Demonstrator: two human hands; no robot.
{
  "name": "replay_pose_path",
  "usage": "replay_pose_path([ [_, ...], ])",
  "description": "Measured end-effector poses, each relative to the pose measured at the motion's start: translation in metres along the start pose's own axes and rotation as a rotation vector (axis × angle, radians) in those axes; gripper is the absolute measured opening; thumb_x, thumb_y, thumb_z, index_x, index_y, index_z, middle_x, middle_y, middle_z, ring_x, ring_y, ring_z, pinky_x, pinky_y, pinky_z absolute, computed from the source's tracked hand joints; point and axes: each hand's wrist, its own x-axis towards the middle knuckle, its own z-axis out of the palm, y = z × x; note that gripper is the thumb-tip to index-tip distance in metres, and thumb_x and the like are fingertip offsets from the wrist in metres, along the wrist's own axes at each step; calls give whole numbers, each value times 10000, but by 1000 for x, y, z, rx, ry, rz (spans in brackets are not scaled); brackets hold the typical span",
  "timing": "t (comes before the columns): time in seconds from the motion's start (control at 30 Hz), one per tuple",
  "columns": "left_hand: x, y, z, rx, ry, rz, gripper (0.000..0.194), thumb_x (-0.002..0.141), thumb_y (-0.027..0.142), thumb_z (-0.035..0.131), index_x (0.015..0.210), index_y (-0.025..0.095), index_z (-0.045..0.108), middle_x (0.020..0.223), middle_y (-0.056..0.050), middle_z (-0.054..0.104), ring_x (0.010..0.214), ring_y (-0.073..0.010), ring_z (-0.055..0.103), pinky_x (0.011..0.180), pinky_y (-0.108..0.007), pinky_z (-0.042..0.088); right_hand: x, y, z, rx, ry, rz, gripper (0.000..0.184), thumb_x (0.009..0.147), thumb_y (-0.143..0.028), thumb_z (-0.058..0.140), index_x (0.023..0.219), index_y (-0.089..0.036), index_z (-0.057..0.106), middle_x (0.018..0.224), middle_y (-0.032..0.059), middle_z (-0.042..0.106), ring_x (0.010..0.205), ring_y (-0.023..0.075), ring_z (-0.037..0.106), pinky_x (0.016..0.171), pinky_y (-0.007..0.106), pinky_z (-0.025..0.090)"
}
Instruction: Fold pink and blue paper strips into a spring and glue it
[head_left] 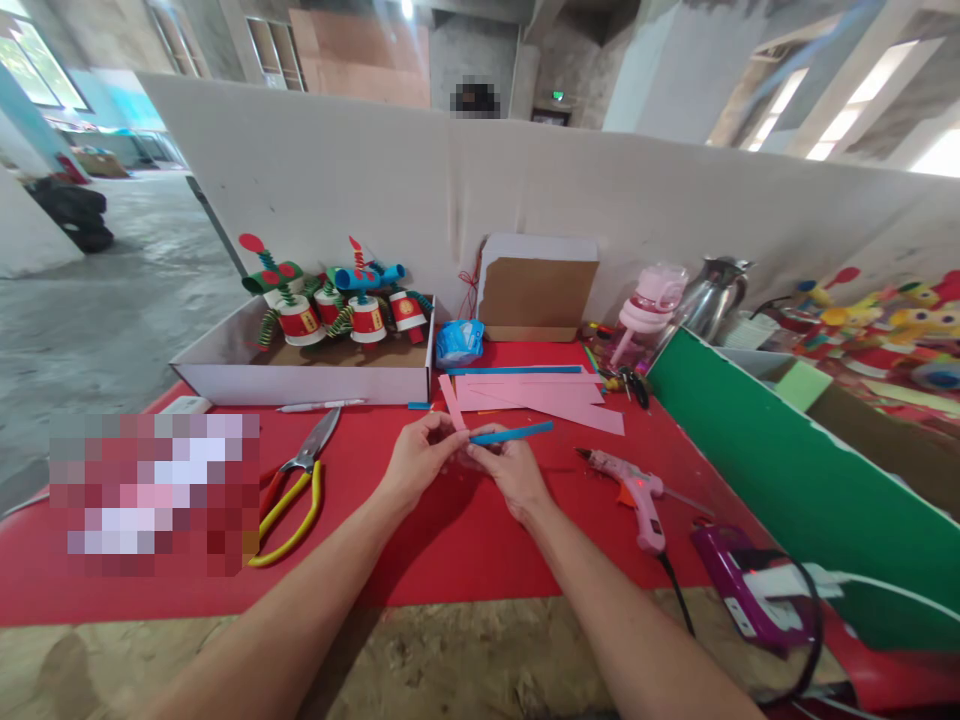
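Over the red table covering (450, 560), my left hand (421, 458) pinches a narrow pink paper strip (452, 403) that points up and away. My right hand (513, 470) grips a blue paper strip (517, 434) stretching off to the right. The two strips meet at an angle between my fingertips; whether they are stuck together I cannot tell. Just beyond my hands lie pink paper sheets (525, 391) with another blue strip (517, 370) along their far edge. A pink hot glue gun (637, 490) rests to the right, and scissors (300, 480) with yellow and red handles to the left.
At the back left, a white box (315, 384) holds several paper-cup figures (367, 315). A blue packet (460, 343), a pink bottle (649, 300) and a metal jug (712, 295) stand behind. A green box (750, 460) and purple power strip (750, 590) border the right. Something blurred lies left.
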Motion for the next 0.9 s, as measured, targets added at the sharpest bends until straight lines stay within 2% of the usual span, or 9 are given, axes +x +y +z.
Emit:
replay_pose_path([
  [0.23,1,-3,0,37,10,-3,252,642,378,674,642,165,541,507,57,504,424,-67,430,408,-186,336,-3,-3,3,1,-49,31,321,507,-369,820,685,-177,635,640,-17,651,652,173,657,770,367,549],
  [0.5,0,-1,0,-5,-28,14,286,718,440,619,717,159,568,511,47,516,419,-71,443,426,-198,365,-1,-4,1,50,145,-10,341,503,-346,824,692,-177,597,637,-28,634,654,151,657,734,334,558],
  [0.6,0,-2,0,-11,-28,6,295,691,442,648,738,157,588,517,46,517,434,-76,445,416,-196,364,-2,-4,2,43,90,16,346,494,-363,825,684,-173,607,645,-23,642,639,152,659,725,338,563],
  [0.7,0,-2,0,-11,-13,-2,275,663,417,671,680,164,565,509,52,510,423,-70,432,405,-192,350,-3,-4,3,9,39,57,369,492,-384,823,712,-170,618,639,-14,653,592,148,654,682,337,565],
  [0.9,1,-4,-1,-17,-14,-19,261,667,395,654,627,171,526,511,47,531,401,-61,423,406,-191,339,-3,-4,2,-17,22,68,363,510,-395,816,714,-166,623,638,-9,658,599,146,659,697,328,558],
])
